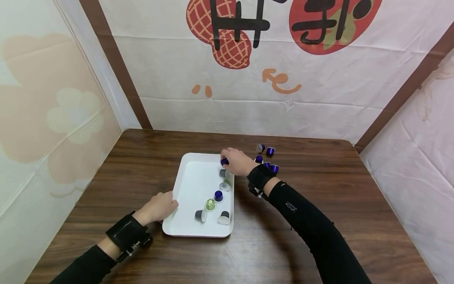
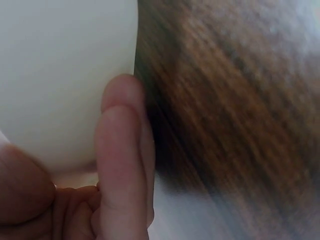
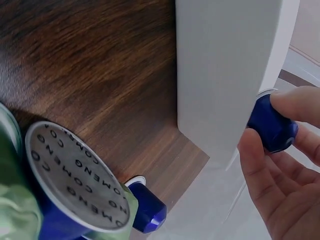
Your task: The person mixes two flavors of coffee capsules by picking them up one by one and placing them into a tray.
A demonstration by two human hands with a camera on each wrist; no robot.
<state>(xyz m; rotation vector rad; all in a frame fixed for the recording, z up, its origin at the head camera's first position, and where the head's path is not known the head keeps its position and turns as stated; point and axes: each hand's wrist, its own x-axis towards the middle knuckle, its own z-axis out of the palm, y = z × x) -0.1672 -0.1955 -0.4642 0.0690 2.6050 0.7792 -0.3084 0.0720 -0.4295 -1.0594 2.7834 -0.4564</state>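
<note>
My right hand pinches a dark blue coffee capsule between thumb and fingers at the upper right corner of a white tray. My left hand grips the tray's left edge; the left wrist view shows fingers against the white tray. On the tray stand a blue capsule and a light green capsule. A grey capsule and a dark one lie nearer the front. Below my right hand are a green-and-white capsule and a grey one.
Right of the tray, several blue capsules lie on the brown wooden table, some partly behind my right wrist. Up close in the right wrist view are a printed capsule lid and green foil capsule. A printed cloth hangs behind.
</note>
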